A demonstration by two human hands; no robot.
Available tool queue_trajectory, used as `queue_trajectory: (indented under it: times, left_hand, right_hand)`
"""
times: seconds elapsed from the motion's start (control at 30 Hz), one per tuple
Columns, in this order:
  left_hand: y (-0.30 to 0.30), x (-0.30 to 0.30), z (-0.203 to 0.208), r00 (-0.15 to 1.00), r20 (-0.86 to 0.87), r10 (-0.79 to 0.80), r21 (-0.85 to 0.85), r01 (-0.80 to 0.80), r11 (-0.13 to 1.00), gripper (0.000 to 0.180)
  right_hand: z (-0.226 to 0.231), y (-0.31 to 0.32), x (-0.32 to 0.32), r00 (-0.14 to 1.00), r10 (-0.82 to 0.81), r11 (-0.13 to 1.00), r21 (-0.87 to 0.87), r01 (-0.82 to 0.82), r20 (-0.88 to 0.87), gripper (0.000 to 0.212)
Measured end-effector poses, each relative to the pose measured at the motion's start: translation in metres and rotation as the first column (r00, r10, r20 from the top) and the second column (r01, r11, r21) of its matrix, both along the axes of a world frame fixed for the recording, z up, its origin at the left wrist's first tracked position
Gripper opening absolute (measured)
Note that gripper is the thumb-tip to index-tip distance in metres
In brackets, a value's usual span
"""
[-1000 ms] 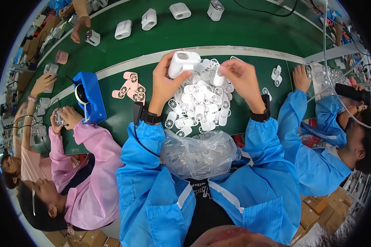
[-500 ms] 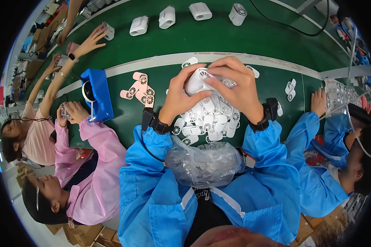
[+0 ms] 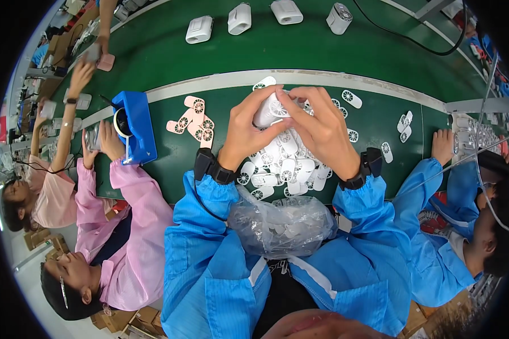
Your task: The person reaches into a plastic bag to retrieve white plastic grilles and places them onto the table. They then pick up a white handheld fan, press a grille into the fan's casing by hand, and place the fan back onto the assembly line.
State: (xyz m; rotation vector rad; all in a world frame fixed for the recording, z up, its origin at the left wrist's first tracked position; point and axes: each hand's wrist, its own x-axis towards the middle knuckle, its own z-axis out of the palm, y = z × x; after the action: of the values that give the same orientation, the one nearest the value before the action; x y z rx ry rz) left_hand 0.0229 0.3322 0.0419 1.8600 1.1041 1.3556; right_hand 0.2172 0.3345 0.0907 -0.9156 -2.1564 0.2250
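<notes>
A white plastic housing [image 3: 263,117] with a round spoked grille plate [image 3: 278,107] on its face is held up between both hands. My left hand [image 3: 244,125] wraps its left side, thumb below and fingers along the top. The fingertips of my right hand [image 3: 325,130] press at the right edge of the grille plate, index finger and thumb both touching it. Right under the hands lies a heap of loose white grille plates [image 3: 288,168]. A clear plastic bag [image 3: 280,226] holding more white plates sits against my front.
Pink grille plates [image 3: 197,121] lie left of the heap, beside a blue tape dispenser [image 3: 138,127]. Several white housings [image 3: 199,29] stand on the green belt [image 3: 254,53] behind a pale rail [image 3: 220,81]. Co-workers sit on both sides; a person's hand [image 3: 444,144] rests at right.
My right fingers have shifted, with index finger and thumb now at the plate's edge. At far left, a co-worker's arm has drawn back from the belt. Housings on the belt appear slightly farther right.
</notes>
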Motion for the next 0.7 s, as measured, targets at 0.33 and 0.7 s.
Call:
queue_trajectory:
  times: [0.33,0.7]
  left_hand:
    - [-0.001,0.0,-0.002,0.998,0.064,-0.02,-0.083,0.025,0.996,0.071]
    - [-0.001,-0.006,-0.004,0.98,0.148,-0.136,-0.102,0.152,0.983,0.076]
  right_hand:
    - [-0.009,0.009,0.008,0.967,0.15,0.982,-0.086,-0.171,-0.208,0.053]
    - [0.005,0.009,0.017,0.937,0.09,0.952,-0.249,-0.181,-0.337,0.036]
